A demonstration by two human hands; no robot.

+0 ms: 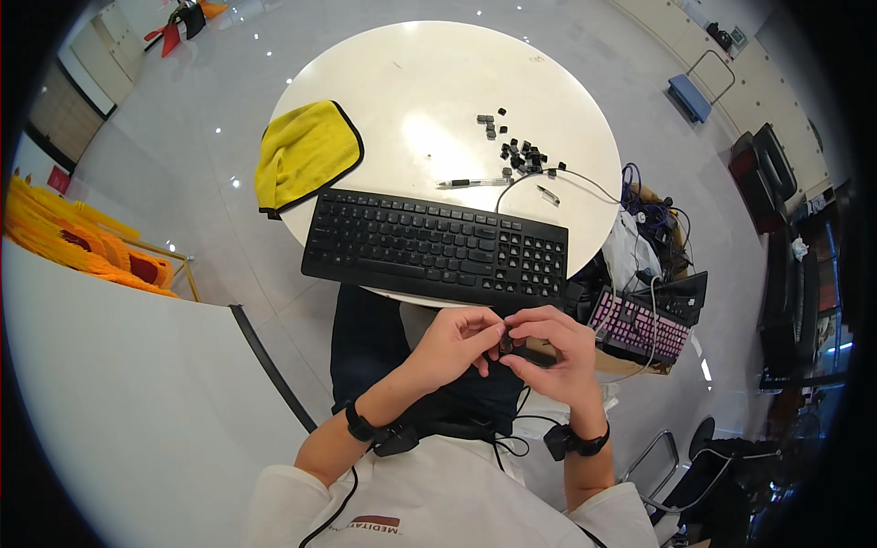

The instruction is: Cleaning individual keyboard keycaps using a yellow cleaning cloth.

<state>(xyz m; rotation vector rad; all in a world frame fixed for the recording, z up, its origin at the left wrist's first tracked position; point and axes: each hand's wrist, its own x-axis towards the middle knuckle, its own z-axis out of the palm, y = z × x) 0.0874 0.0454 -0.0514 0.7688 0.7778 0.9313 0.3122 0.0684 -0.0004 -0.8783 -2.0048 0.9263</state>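
The left hand (454,347) and right hand (559,352) are meeting above the lap, just off the near edge of the round white table (411,78); both are pinching a small dark piece (506,342), its details too small to tell. The black keyboard (402,242) is lying between the hands and the loose dark keycaps (527,157), its right-hand block showing pale key mounts. A pen (473,183) is resting just beyond it, and a dark-trimmed yellow cloth (309,153) is overhanging the table's left edge.

On table (384,87): keyboard (393,239) at near edge; behind it cloth (306,155) left, pen (475,183) mid, keycaps (534,163) right.
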